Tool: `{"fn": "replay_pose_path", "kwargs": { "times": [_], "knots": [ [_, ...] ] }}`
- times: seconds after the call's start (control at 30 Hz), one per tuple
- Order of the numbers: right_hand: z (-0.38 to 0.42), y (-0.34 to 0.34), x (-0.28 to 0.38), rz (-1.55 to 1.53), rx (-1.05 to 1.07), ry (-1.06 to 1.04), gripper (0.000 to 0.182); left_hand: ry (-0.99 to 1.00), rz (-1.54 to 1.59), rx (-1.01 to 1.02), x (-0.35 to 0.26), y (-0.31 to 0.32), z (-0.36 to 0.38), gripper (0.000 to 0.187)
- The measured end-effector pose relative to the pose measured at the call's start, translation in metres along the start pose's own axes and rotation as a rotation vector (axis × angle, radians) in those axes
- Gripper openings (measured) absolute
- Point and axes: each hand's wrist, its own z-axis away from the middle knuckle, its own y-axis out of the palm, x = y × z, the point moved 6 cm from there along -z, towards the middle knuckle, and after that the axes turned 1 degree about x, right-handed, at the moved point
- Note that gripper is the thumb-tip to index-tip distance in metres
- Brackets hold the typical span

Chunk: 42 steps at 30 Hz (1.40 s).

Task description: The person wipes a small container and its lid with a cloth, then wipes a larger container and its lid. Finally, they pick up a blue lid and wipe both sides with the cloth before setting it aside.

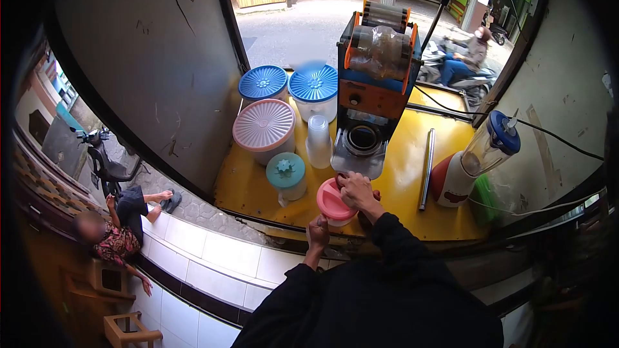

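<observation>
A small container with a pinkish-red lid stands near the front edge of the yellow counter. My right hand lies over the lid's far right side, its fingers curled onto the lid. At the near left side, my left hand is closed against the container, thumb upward. The lid sits on the container, so its contents are hidden. Just beyond my right hand is the cup sealing machine, with its round cup holder facing me. A stack of clear plastic cups stands left of the machine.
Blue-lidded tubs, a pale pink-lidded tub and a green-lidded jar stand at left. A metal tube and a blender are at right. A person sits at far left; a motorbike rider is outside.
</observation>
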Motion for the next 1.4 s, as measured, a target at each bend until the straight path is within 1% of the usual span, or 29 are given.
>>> {"fn": "replay_pose_path", "kwargs": {
  "times": [0.03,0.1,0.13,0.23,0.37,0.43,0.47,0.6,0.67,0.73,0.8,0.87,0.97,1.0,1.03,1.1,1.17,1.23,1.27,1.37,1.4],
  "knots": [
    [-0.003,0.005,0.003,0.000,-0.001,-0.001,0.027,-0.007,0.036,0.016,0.001,0.001,0.000,0.055],
    [-0.011,0.014,0.015,0.008,0.032,-0.039,0.025,0.014,0.014,-0.003,-0.002,0.000,0.000,0.055],
    [-0.010,0.012,0.021,0.037,-0.009,-0.047,0.021,0.031,-0.007,-0.020,-0.004,-0.001,0.000,0.054],
    [-0.005,0.010,0.028,0.046,0.034,-0.086,0.021,0.040,0.056,0.010,-0.008,0.000,0.002,0.055],
    [0.000,0.007,0.009,0.048,-0.009,-0.082,0.023,0.000,0.019,0.003,-0.003,-0.001,0.003,0.057],
    [-0.002,0.002,-0.010,0.078,0.062,0.068,0.023,0.022,0.022,-0.020,-0.006,0.000,0.001,0.057],
    [-0.002,0.002,-0.012,0.067,0.047,0.080,0.022,0.020,0.021,-0.022,-0.007,-0.001,0.002,0.057],
    [-0.010,0.012,0.006,0.093,0.061,0.019,0.022,0.002,0.026,-0.009,-0.006,-0.001,0.001,0.054],
    [-0.012,0.016,0.017,0.062,0.021,-0.038,0.022,0.012,0.038,-0.003,-0.003,0.000,0.001,0.053],
    [-0.009,0.008,0.011,0.047,0.036,-0.027,0.021,-0.008,0.004,0.023,0.000,0.000,0.001,0.052],
    [-0.003,-0.003,0.002,0.032,0.054,-0.019,0.021,0.006,-0.005,0.007,-0.001,0.000,0.002,0.052],
    [0.000,-0.010,-0.011,0.071,0.076,0.066,0.020,0.019,-0.006,-0.022,-0.004,-0.001,0.001,0.052],
    [-0.006,0.001,-0.001,0.082,0.077,0.027,0.019,0.048,-0.007,-0.018,-0.012,-0.002,0.001,0.052],
    [-0.008,0.003,0.009,0.057,0.033,0.012,0.019,0.042,-0.002,-0.007,-0.009,-0.002,0.001,0.052],
    [-0.010,0.006,0.016,0.056,0.033,0.020,0.019,0.037,0.002,0.007,-0.004,-0.001,0.001,0.052],
    [-0.012,0.007,0.027,0.038,0.018,-0.042,0.019,0.026,-0.002,0.026,0.004,-0.001,-0.001,0.052],
    [-0.011,0.001,0.017,0.042,0.052,-0.002,0.020,0.011,-0.007,0.042,0.009,0.000,0.001,0.053],
    [-0.008,-0.008,-0.003,0.022,0.062,0.045,0.022,0.041,0.024,0.007,-0.001,-0.001,0.002,0.054],
    [-0.006,-0.009,-0.013,0.026,0.112,0.112,0.022,0.039,0.030,0.004,-0.006,-0.001,0.002,0.054],
    [-0.012,0.001,-0.012,0.062,0.144,0.104,0.022,0.016,-0.003,-0.019,-0.004,-0.001,0.002,0.055],
    [-0.014,0.002,0.000,0.083,0.123,0.045,0.021,0.025,0.019,-0.005,0.003,0.000,0.000,0.055]
  ]
}}
